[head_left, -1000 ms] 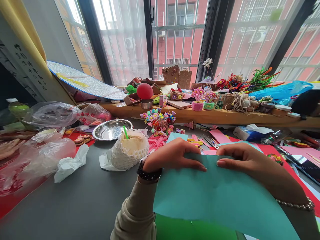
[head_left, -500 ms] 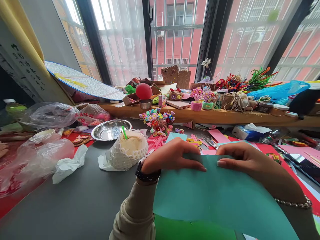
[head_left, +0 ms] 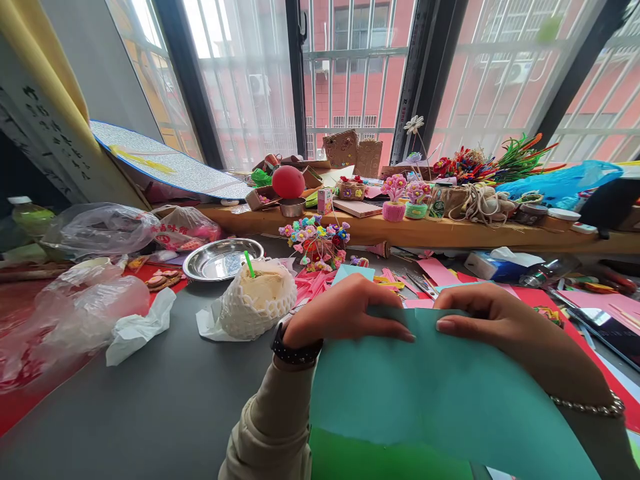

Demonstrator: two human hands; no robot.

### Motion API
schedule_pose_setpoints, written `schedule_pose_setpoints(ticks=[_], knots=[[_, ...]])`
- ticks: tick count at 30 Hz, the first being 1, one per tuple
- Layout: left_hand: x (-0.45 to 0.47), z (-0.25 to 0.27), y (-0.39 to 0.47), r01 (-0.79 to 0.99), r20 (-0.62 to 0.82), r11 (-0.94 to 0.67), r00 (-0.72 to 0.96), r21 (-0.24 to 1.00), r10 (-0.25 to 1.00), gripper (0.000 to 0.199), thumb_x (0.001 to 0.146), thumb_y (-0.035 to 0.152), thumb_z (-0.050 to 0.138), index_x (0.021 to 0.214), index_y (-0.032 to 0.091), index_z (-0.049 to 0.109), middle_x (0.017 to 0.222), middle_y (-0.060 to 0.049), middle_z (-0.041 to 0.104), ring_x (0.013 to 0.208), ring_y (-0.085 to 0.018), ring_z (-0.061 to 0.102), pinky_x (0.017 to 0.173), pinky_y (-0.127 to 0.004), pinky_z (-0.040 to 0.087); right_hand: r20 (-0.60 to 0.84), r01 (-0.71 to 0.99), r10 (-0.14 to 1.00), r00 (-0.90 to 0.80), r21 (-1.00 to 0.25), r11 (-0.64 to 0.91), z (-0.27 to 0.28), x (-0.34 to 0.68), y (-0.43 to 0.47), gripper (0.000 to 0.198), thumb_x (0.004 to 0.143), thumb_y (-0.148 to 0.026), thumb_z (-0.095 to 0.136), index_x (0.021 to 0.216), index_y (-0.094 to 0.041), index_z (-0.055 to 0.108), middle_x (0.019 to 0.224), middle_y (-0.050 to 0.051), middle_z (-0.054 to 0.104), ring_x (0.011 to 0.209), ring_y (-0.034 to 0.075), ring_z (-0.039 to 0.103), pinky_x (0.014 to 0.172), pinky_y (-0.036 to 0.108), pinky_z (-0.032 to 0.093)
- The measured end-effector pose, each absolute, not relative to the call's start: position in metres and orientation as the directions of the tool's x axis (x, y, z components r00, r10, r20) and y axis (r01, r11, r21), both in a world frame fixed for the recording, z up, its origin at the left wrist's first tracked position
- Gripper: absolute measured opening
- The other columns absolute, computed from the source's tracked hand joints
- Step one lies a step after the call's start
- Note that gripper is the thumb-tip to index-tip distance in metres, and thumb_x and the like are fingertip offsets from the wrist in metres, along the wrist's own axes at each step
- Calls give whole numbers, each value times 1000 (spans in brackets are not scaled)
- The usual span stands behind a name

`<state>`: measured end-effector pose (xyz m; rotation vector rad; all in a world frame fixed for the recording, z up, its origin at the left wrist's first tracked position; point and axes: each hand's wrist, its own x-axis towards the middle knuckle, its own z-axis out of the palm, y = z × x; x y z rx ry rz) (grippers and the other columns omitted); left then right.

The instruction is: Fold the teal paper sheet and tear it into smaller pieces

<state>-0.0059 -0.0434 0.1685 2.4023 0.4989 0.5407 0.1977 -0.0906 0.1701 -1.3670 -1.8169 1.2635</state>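
A large teal sheet of paper point(head_left: 425, 393) is held up in front of me, with a faint crease running down from its top edge. My left hand point(head_left: 357, 310) pinches that edge between thumb and fingers, just left of the crease. On the other side of the crease, my right hand point(head_left: 485, 317) grips the same edge, thumb in front and fingers behind. Below the teal sheet lies a bright green sheet point(head_left: 380, 460), partly covered by it. The fingers behind the paper are partly hidden.
Left of my arm stands a coconut in white foam netting point(head_left: 257, 300) with a green straw. A steel plate point(head_left: 223, 260) sits behind it. Scissors point(head_left: 423, 285) and pink paper strips lie beyond my hands. A bouquet of small craft flowers point(head_left: 320, 243) stands near the wooden sill.
Both hands keep their hold on the teal sheet. Its lower left edge has shifted slightly; otherwise almost nothing differs.
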Motion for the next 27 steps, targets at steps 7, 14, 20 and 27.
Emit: schedule_pose_setpoints(ticks=[7,14,20,27], knots=[[-6,169,-44,206,285,-765,843,610,455,20,70,31,59,63,12,57,53,6,43,51,-4,38,49,-12,30,-80,461,937,-340,-883,92,171,198,-91,26,62,-43,62,67,-17,59,61,-1,53,55,11,50,43,18,39],[-6,171,-46,204,303,-799,849,566,432,18,71,28,58,65,12,59,55,6,47,53,-4,41,53,-12,32,-92,427,934,-346,-902,70,170,198,-91,22,61,-39,64,66,-17,60,61,-1,54,55,11,50,45,18,39],[-6,172,-52,305,298,-852,842,425,450,19,74,31,55,71,14,62,60,3,57,55,-6,46,54,-13,32,-20,462,942,-336,-875,146,168,200,-91,24,63,-42,61,65,-18,60,59,-1,55,53,11,50,44,19,38],[-2,167,-49,392,299,-855,817,339,493,19,75,31,53,76,16,63,63,1,61,54,-8,49,51,-16,31,65,626,916,-396,-710,321,161,206,-81,23,71,-40,55,75,-19,62,73,2,62,69,16,54,57,21,42]])
